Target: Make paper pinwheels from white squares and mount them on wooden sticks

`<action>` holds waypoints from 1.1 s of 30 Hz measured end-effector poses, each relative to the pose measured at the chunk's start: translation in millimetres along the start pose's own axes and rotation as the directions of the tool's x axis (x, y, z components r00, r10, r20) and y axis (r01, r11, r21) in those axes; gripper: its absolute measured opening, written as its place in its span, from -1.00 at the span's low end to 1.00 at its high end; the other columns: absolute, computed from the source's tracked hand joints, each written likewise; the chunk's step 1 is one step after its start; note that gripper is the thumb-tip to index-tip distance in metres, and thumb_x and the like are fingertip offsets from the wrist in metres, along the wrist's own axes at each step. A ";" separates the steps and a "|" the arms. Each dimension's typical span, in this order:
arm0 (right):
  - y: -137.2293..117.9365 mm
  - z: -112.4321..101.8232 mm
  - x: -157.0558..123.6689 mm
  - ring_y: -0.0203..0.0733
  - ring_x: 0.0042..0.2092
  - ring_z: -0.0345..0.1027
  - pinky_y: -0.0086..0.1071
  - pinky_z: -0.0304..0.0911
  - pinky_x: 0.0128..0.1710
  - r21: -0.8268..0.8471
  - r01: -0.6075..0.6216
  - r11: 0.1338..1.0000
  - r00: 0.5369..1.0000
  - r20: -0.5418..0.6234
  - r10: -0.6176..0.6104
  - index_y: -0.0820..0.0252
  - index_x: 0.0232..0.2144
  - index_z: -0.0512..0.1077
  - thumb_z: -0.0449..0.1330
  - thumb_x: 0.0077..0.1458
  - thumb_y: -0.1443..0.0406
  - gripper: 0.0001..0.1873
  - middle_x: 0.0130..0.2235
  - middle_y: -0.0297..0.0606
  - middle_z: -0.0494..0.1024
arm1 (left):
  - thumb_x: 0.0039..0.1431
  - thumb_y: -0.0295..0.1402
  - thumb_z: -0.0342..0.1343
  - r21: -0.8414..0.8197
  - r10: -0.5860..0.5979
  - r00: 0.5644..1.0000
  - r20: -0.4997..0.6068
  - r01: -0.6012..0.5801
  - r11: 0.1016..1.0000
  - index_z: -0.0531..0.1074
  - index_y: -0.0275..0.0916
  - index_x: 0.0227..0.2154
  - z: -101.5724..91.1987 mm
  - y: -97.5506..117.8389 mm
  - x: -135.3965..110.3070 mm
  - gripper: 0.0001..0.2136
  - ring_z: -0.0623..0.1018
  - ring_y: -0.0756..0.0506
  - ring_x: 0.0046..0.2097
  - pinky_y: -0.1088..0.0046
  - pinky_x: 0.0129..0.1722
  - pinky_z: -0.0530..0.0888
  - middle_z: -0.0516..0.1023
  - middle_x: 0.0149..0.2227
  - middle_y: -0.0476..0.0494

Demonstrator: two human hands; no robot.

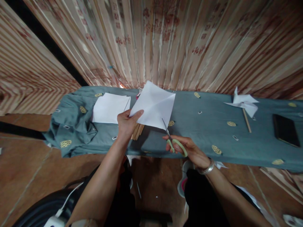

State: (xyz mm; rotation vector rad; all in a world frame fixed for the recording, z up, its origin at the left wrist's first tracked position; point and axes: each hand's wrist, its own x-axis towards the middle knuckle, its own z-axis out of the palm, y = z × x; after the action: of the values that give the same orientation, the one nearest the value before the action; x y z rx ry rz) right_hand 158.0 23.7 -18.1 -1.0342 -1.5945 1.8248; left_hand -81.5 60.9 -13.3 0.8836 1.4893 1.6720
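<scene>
A square sheet of white paper (153,102) with faint crease lines is held up by its left corner, pinched between the thumb and fingers of my left hand (127,123). In my right hand (187,148) is a pair of scissors (180,148) with light green handles, my fingers in the loops. The scissor blades are parted at the sheet's lower right corner, one blade in front of the paper. Beneath the sheet, a bundle of thin wooden sticks (137,131) lies on the cloth. A stack of white paper (111,107) rests left of my left hand.
A blue-green cloth with yellow pineapple prints (189,123) covers the long narrow table. At the right lie a white paper pinwheel (245,102) on a stick and a dark phone-like slab (286,130). Patterned curtains (161,47) hang behind. A white power strip (55,220) is at lower left.
</scene>
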 end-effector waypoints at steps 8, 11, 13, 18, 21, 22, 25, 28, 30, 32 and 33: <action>3.8 0.8 1.1 -0.31 -0.39 0.27 -0.38 0.22 -0.40 0.052 0.001 0.999 1.000 0.006 -0.002 0.25 -0.03 0.52 0.34 0.01 0.00 -0.43 -0.39 -0.26 0.50 | -0.33 -0.24 0.40 -0.026 -0.007 1.000 -0.007 0.006 1.000 0.57 -0.31 -0.60 -2.1 1.1 1.1 -0.75 0.41 0.01 -0.53 0.50 -0.56 0.36 0.53 -0.57 -0.03; 5.3 1.1 1.5 -0.32 -0.40 0.27 -0.38 0.24 -0.39 0.070 0.006 0.998 1.000 0.004 -0.006 0.22 -0.04 0.53 0.35 0.01 0.02 -0.46 -0.40 -0.28 0.49 | -0.34 -0.25 0.40 -0.035 -0.013 1.000 -0.008 0.012 0.999 0.58 -0.32 -0.57 -2.1 1.6 0.8 -0.75 0.42 0.00 -0.51 0.50 -0.54 0.38 0.55 -0.55 -0.04; 5.3 1.7 1.5 -0.34 -0.41 0.27 -0.38 0.24 -0.39 0.080 0.004 0.997 1.000 -0.001 -0.004 0.22 -0.04 0.53 0.36 0.00 0.03 -0.46 -0.41 -0.30 0.48 | -0.35 -0.25 0.40 -0.037 -0.013 1.000 -0.011 0.013 0.999 0.58 -0.32 -0.58 -2.0 2.1 0.4 -0.75 0.42 0.01 -0.52 0.50 -0.54 0.38 0.55 -0.55 -0.04; 6.0 2.8 1.0 -0.34 -0.42 0.30 -0.39 0.27 -0.40 0.108 -0.025 0.994 0.999 -0.018 0.027 0.26 -0.05 0.54 0.38 -0.02 0.06 -0.46 -0.42 -0.29 0.49 | -0.34 -0.23 0.40 -0.017 -0.004 1.000 -0.012 0.003 1.000 0.56 -0.31 -0.61 -2.8 1.4 0.4 -0.75 0.38 0.03 -0.54 0.52 -0.58 0.34 0.50 -0.59 -0.01; 8.7 2.2 1.5 -0.35 -0.42 0.32 -0.39 0.29 -0.39 0.123 -0.026 0.992 0.999 -0.029 0.030 0.24 -0.07 0.55 0.39 -0.03 0.08 -0.49 -0.44 -0.31 0.50 | -0.34 -0.23 0.40 -0.022 -0.004 1.000 -0.012 0.004 1.000 0.55 -0.31 -0.63 -3.4 0.7 1.1 -0.75 0.37 0.03 -0.54 0.52 -0.58 0.32 0.49 -0.60 -0.01; 9.7 1.9 1.8 -0.35 -0.43 0.32 -0.39 0.30 -0.39 0.126 -0.026 0.992 0.999 -0.030 0.030 0.23 -0.07 0.55 0.39 -0.03 0.09 -0.50 -0.44 -0.31 0.50 | -0.34 -0.23 0.39 -0.021 -0.003 1.000 -0.013 0.003 1.000 0.54 -0.31 -0.63 -3.5 0.8 1.2 -0.75 0.36 0.03 -0.55 0.52 -0.59 0.31 0.48 -0.60 0.00; 11.8 1.2 2.5 -0.35 -0.44 0.33 -0.40 0.32 -0.40 0.132 -0.031 0.991 0.999 -0.025 0.035 0.20 -0.08 0.56 0.39 -0.03 0.08 -0.51 -0.45 -0.32 0.51 | -0.34 -0.23 0.39 -0.002 -0.001 1.000 -0.016 0.001 1.000 0.52 -0.31 -0.66 -3.7 1.8 1.3 -0.75 0.34 0.04 -0.56 0.53 -0.60 0.28 0.44 -0.63 0.01; 11.4 0.9 2.5 -0.35 -0.43 0.34 -0.39 0.34 -0.39 0.125 -0.039 0.991 0.999 -0.033 0.044 0.21 -0.07 0.56 0.40 -0.04 0.08 -0.49 -0.44 -0.31 0.52 | -0.34 -0.22 0.39 0.000 -0.010 1.000 -0.005 0.010 1.000 0.54 -0.31 -0.64 -3.2 1.4 0.4 -0.75 0.36 0.03 -0.55 0.52 -0.59 0.30 0.46 -0.62 0.01; 10.3 0.9 2.3 -0.34 -0.42 0.34 -0.40 0.34 -0.38 0.111 -0.043 0.993 0.998 -0.044 0.048 0.21 -0.07 0.56 0.41 -0.06 0.08 -0.48 -0.42 -0.29 0.53 | -0.34 -0.23 0.40 0.000 -0.014 1.000 0.006 0.014 1.000 0.57 -0.30 -0.60 -2.5 -1.1 -0.6 -0.75 0.38 0.02 -0.54 0.51 -0.57 0.34 0.48 -0.60 0.01; 9.0 0.9 2.1 -0.35 -0.42 0.33 -0.41 0.33 -0.39 0.091 -0.047 0.995 0.997 -0.054 0.052 0.20 -0.07 0.56 0.42 -0.08 0.07 -0.47 -0.41 -0.28 0.53 | -0.32 -0.25 0.40 -0.005 -0.019 1.000 0.022 0.019 1.000 0.57 -0.30 -0.59 -1.6 -5.3 -1.4 -0.76 0.40 0.02 -0.53 0.50 -0.55 0.37 0.50 -0.58 0.00; 8.5 0.9 2.1 -0.35 -0.42 0.32 -0.42 0.31 -0.40 0.082 -0.048 0.995 0.997 -0.058 0.053 0.20 -0.07 0.56 0.42 -0.08 0.07 -0.47 -0.41 -0.29 0.53 | -0.32 -0.25 0.40 -0.009 -0.024 0.999 0.032 0.024 1.000 0.57 -0.30 -0.59 -1.2 -7.5 -1.6 -0.77 0.40 0.02 -0.53 0.49 -0.53 0.38 0.50 -0.58 0.00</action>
State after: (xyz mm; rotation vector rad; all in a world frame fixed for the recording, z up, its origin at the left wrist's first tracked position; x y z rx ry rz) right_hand 157.0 23.3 -26.8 -1.0916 -1.4596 1.8577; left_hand -81.2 59.4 -21.0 0.8802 1.4637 1.6394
